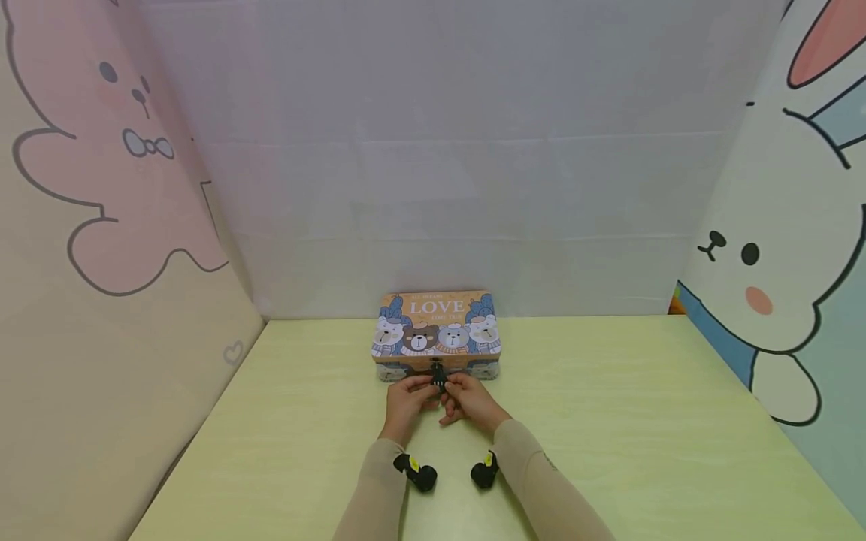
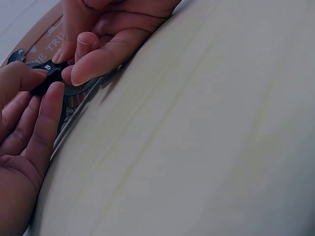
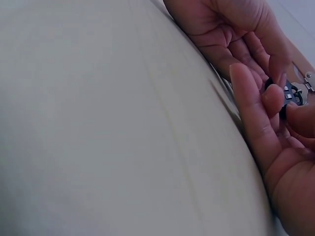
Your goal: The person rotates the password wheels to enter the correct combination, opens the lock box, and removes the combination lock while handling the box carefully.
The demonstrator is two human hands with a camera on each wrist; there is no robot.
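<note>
A small black combination padlock (image 1: 438,378) hangs at the front latch of a tin box (image 1: 436,308) with printed bears and the word LOVE. In the right wrist view, the shackle of the padlock (image 3: 288,93) passes by the metal latch (image 3: 309,81); whether it is locked cannot be seen. My left hand (image 1: 404,406) pinches the padlock from the left between thumb and fingers. From the other side my right hand (image 1: 475,403) pinches it too, thumb and fingertips on its body. Fingers hide part of the padlock (image 2: 55,69) in the left wrist view.
The box stands on a pale yellow-green table (image 1: 643,421), near its back edge. Behind rises a white cloth wall (image 1: 446,173). Side panels with a pink cartoon animal (image 1: 128,195) and a white rabbit (image 1: 778,248) flank the table.
</note>
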